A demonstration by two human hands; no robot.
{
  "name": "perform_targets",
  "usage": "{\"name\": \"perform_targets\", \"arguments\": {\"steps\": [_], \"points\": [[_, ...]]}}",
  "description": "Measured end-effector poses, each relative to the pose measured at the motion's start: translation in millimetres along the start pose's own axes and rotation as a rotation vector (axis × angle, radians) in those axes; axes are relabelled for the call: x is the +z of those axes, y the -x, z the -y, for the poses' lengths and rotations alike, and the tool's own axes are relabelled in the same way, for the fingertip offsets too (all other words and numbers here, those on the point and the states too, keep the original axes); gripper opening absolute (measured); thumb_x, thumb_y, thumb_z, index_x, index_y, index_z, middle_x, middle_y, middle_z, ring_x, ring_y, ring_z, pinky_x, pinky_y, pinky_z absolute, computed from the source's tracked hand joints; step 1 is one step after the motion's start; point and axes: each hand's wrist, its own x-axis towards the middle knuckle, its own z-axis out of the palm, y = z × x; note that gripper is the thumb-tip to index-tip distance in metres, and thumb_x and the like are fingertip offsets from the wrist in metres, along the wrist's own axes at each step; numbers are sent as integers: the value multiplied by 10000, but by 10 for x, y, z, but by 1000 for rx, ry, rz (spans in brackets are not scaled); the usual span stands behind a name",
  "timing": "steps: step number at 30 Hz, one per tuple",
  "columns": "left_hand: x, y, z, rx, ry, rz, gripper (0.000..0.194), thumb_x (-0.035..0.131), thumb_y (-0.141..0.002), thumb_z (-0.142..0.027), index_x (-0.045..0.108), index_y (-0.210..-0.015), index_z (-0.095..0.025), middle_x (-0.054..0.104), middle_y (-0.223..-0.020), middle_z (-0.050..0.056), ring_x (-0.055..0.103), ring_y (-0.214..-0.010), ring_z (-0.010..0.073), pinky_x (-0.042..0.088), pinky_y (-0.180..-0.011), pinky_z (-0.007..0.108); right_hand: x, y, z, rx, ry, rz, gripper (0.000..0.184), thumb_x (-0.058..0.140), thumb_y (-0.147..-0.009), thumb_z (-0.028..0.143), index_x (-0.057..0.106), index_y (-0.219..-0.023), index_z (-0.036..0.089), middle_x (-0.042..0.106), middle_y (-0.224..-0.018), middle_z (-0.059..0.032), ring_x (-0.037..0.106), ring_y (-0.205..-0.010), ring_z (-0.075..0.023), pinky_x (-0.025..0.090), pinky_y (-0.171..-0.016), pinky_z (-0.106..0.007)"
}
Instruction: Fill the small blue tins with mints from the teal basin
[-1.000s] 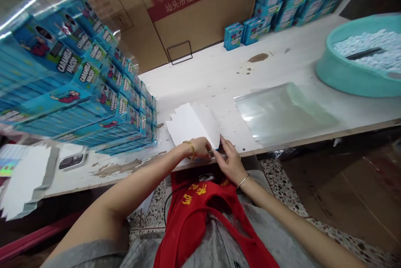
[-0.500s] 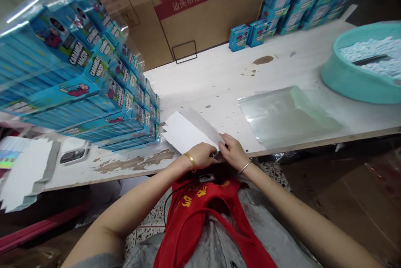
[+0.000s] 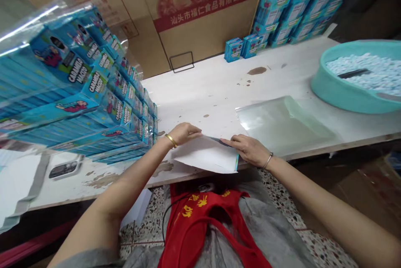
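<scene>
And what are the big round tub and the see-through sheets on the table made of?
The tub looks like matte plastic: it is one smooth turquoise piece with a rounded rim. The see-through sheets look like thin, glossy plastic film, since they lie flat, shine and let the white table show through. Which plastic, I can't tell.

We wear a bright red apron point(image 3: 175, 234) low in the centre of the frame, with yellow characters point(image 3: 188, 211) printed across its upper part and a red strap point(image 3: 230, 228) curving over its front. Beneath it, towards the lower right, our grey clothing point(image 3: 275, 222) looks creased and mottled. A short grey sleeve point(image 3: 89, 258) shows at the lower left. Round our left wrist sits a broad, smooth gold-coloured bracelet point(image 3: 171, 140); round our right, a thinner silver-coloured bangle point(image 3: 268, 160).
</scene>
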Motion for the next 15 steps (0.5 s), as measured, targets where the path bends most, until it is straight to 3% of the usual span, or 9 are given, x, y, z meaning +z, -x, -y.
{"name": "perform_targets", "arguments": {"steps": [3, 6, 10, 15], "points": [[28, 57, -47, 5, 33, 31, 263, 497, -898, -374, 666, -1019, -214, 658, -1185, 51, 610, -1046, 174, 436, -856, 264, -68, -8, 65, 9, 20, 41, 451, 425, -907, 236, 476, -1354, 266, 620, -961, -73, 558, -836, -198, 480, -738, -336], [124, 52, -103, -71, -102, 59, 310, 565, -843, -334, 582, -1123, -203, 655, -1146, 60, 610, -980, 201, 442, -788, 284, -96, -39, 146, 45, 24, 56, 480, 440, -922, 423, 472, -1354, 216, 624, -973, -89, 565, -879, -224, 471, -760, -362], [288, -50, -167, -96, -342, 15, 229, 511, -871, -315, 585, -1048, -190, 659, -1035, 72, 599, -927, 227, 420, -724, 299, -40, -144, 213, 206, 39, 54, 341, 446, -932, 305, 569, -1223, 177, 647, -930, -87, 594, -874, -215, 470, -752, -336], [249, -158, -180, -40, -431, 92, 154, 474, -879, -268, 612, -909, -205, 659, -955, 53, 605, -842, 196, 379, -636, 271, -62, -345, 321, 290, 199, 233, 184, 475, -891, 209, 638, -943, 142, 660, -926, -110, 623, -863, -254, 465, -678, -349]]}}
